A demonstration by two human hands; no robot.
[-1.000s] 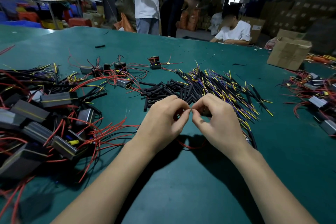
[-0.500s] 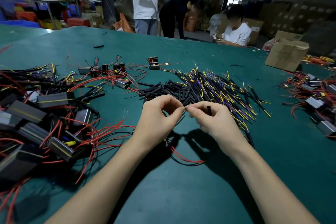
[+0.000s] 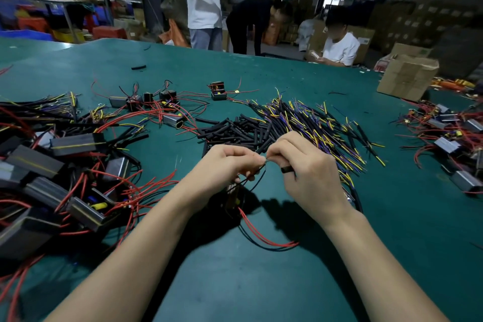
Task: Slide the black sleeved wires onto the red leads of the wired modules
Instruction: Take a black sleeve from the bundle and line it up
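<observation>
2 hands meet fingertip to fingertip above the green table (image 3: 261,282): left hand (image 3: 224,165) pinches a thin lead, right hand (image 3: 300,165) pinches a black sleeved wire (image 3: 286,168). Module (image 3: 232,197) hangs below, red lead (image 3: 261,235) trailing. Risk: thin lead buckles against the sleeve mouth; a slack pinch drops it.

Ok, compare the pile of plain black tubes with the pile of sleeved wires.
The tubes are short, all black stubs; the sleeved wires are longer, with yellow and purple ends poking out. The tubes lie left of the wires, whose pile spreads wider. Both lie loose on the green table beyond the hands.
</observation>
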